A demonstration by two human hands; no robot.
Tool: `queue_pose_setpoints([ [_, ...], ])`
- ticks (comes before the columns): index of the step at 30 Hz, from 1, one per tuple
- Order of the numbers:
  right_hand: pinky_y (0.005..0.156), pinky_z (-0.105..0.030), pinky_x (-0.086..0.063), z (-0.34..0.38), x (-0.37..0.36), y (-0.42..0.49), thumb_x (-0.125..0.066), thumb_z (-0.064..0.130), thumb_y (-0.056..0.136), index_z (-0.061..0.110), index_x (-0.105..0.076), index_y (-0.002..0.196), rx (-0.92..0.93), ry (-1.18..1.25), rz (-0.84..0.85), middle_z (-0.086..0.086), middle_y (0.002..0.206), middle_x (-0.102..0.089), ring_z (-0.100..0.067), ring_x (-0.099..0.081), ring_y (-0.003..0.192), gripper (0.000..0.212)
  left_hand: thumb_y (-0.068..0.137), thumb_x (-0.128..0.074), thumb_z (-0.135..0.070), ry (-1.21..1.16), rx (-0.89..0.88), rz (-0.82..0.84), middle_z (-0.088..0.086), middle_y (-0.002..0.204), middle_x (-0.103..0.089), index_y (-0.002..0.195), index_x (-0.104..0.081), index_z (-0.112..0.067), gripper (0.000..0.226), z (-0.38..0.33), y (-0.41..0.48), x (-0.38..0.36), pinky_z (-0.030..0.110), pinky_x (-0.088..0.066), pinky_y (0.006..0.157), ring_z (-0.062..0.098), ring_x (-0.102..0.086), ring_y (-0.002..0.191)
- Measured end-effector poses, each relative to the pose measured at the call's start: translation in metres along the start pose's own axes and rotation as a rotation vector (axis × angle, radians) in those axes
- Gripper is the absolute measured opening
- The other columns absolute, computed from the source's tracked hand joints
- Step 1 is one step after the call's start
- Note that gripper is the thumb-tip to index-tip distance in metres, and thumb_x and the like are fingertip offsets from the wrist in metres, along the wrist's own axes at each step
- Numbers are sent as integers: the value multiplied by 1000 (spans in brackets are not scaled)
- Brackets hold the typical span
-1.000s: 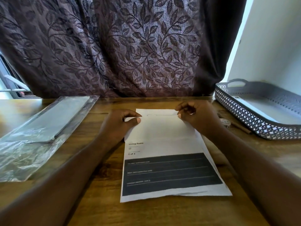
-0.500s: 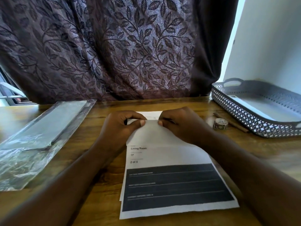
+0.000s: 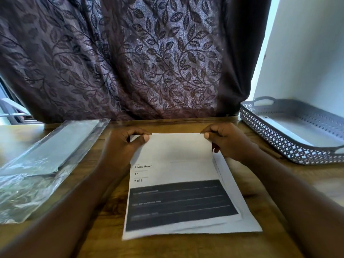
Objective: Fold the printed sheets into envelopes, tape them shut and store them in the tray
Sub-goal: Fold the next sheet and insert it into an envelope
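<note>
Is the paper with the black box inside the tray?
No, the printed sheet lies on the wooden table, left of the tray.

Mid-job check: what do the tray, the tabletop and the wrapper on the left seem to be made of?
The tray looks like moulded grey plastic, matte: pierced lattice wall, cut-out handle. The tabletop shows brown grain with a slight sheen: wood or wood-look laminate, I cannot tell which. The wrapper is likely clear plastic film, glossy: crinkles and glare.
</note>
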State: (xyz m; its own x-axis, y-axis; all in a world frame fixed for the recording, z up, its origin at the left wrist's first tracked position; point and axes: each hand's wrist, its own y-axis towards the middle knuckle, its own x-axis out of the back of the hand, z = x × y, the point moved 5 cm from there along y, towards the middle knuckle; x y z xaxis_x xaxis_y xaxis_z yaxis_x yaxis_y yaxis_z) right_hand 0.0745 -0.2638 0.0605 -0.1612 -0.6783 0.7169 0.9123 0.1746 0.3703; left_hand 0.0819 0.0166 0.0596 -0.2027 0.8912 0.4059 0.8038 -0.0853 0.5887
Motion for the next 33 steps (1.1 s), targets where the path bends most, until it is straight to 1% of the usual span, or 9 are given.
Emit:
queue_pose_setpoints([
  [5, 56, -15, -53, 16, -2, 0, -66, 22, 95, 25, -69, 93, 17, -11, -105, 10, 79, -70, -1, -66, 65, 5, 95, -66, -23, 371, -33, -113, -8, 94, -68, 101, -75, -19, 12, 1, 4, 7, 24, -40, 67, 10, -57, 74],
  [8, 59, -21, -53, 34, -4, -4, -68, 30, 92, 27, -69, 94, 102, -102, -209, 11, 80, -68, -4, -64, 68, 4, 92, -64, -26, 548, -256, -159, 3, 108, -73, 109, -74, -17, 21, -7, 3, 9, 34, -41, 91, 23, -62, 100],
  [11, 59, -24, -51, 54, -14, -10, -65, 33, 93, 26, -68, 97, 232, -180, -257, 10, 79, -66, -3, -60, 69, 8, 94, -58, -33, 530, -452, -61, 0, 115, -73, 116, -71, -18, 30, -27, -4, -6, 43, -40, 102, 19, -60, 109],
  [16, 57, -32, -55, 72, -30, -17, -57, 38, 94, 24, -64, 98, 415, -128, -234, 9, 83, -67, -6, -63, 72, 17, 95, -61, -25, 468, -599, 96, -3, 100, -75, 104, -74, -19, 17, -49, -14, -31, 50, -50, 91, 18, -68, 93],
  [19, 57, -33, -55, 69, -30, -16, -58, 34, 94, 25, -63, 95, 427, -111, -231, 10, 83, -66, -6, -63, 72, 11, 93, -65, -25, 455, -574, 74, -7, 96, -75, 99, -75, -22, 12, -44, -13, -26, 50, -52, 86, 14, -69, 88],
  [23, 57, -16, -47, 57, -16, -13, -69, 20, 92, 28, -63, 90, 349, -66, -298, 15, 76, -63, -1, -60, 68, 11, 93, -67, -23, 399, -497, 19, -10, 91, -73, 96, -74, -20, 8, -30, -4, -14, 40, -53, 79, 9, -66, 81],
  [27, 59, -43, -59, 29, 0, -8, -70, 21, 91, 26, -64, 90, 189, 40, -318, 7, 75, -68, -13, -67, 67, 8, 90, -74, -18, 411, -355, -70, -17, 83, -63, 92, -75, -18, 3, -19, 2, 1, 3, -39, 69, -3, -54, 70],
  [29, 60, -48, -58, 19, 5, -6, -69, 22, 91, 29, -63, 87, 147, 77, -334, 2, 76, -71, -20, -69, 67, 10, 91, -71, -24, 349, -178, -105, -23, 83, -62, 91, -74, -26, 4, -8, 5, 7, 7, -41, 67, -9, -57, 72],
  [33, 60, -41, -61, 8, 8, -4, -67, 23, 92, 32, -60, 84, 76, 118, -326, 0, 79, -72, -17, -71, 71, 14, 91, -71, -28, 193, 53, -165, -29, 82, -60, 77, -61, -40, 21, 6, 7, 12, 20, -46, 68, -4, -59, 78],
])
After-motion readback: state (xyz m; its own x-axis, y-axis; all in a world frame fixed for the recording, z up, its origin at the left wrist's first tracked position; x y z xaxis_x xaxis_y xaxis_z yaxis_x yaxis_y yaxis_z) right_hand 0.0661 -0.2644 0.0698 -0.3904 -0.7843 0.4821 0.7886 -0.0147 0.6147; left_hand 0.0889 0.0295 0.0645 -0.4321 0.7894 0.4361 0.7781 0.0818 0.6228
